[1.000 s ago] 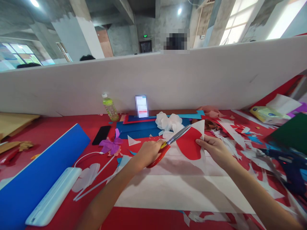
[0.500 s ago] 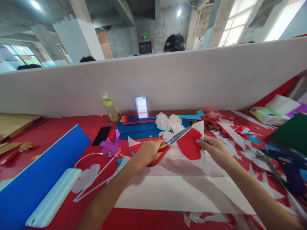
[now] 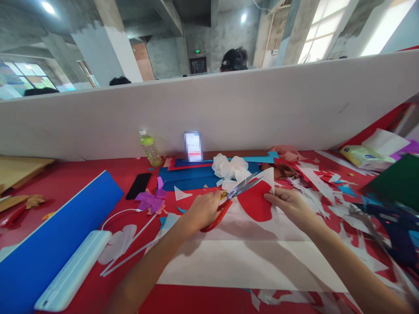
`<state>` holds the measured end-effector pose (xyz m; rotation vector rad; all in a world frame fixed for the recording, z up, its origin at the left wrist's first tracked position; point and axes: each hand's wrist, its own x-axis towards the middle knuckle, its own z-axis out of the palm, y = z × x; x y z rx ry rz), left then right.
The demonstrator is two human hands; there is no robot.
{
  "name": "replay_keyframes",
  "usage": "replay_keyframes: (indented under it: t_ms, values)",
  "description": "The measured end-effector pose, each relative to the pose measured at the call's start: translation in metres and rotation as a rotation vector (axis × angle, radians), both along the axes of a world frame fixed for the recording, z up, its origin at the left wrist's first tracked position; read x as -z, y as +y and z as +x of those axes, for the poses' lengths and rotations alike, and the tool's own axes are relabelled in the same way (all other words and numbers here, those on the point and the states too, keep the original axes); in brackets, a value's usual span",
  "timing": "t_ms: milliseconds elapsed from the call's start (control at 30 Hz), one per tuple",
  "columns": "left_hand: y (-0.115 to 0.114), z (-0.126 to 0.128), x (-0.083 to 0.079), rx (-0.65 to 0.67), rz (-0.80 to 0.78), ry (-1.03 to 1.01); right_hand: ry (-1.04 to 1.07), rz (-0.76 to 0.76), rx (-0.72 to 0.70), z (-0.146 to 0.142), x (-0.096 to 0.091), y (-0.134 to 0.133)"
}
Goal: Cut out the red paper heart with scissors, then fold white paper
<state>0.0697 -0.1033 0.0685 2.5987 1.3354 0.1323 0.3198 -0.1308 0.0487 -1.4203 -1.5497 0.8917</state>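
Observation:
My left hand [image 3: 205,210] is closed round the handles of the scissors [image 3: 236,192], which have yellow and red grips. Their blades are parted and point up to the right, at the upper edge of a red paper piece [image 3: 255,204] with white paper behind it. Between thumb and fingers my right hand [image 3: 288,200] pinches the right edge of this red and white paper. A large pale sheet [image 3: 245,261] lies under both hands. Just beyond the blades sits a white paper flower [image 3: 229,166].
White and coloured scraps [image 3: 356,222] litter the right side, near a dark glue gun [image 3: 393,222]. At left lie a blue board [image 3: 65,218], a white power bank [image 3: 75,270], a purple flower [image 3: 153,197] and a black phone [image 3: 139,186]. A bottle [image 3: 150,149] and lit phone [image 3: 193,146] stand by the partition.
The scissor blades have opened from nearly shut. The red paper and my right hand have shifted slightly left and down.

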Motion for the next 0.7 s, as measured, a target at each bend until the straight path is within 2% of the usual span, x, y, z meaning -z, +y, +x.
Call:
replay_keyframes:
  t_ms: [700]
  values:
    - [0.0021, 0.001, 0.0016, 0.039, 0.034, 0.006, -0.056, 0.004, -0.031, -0.0011, 0.0047, 0.0009]
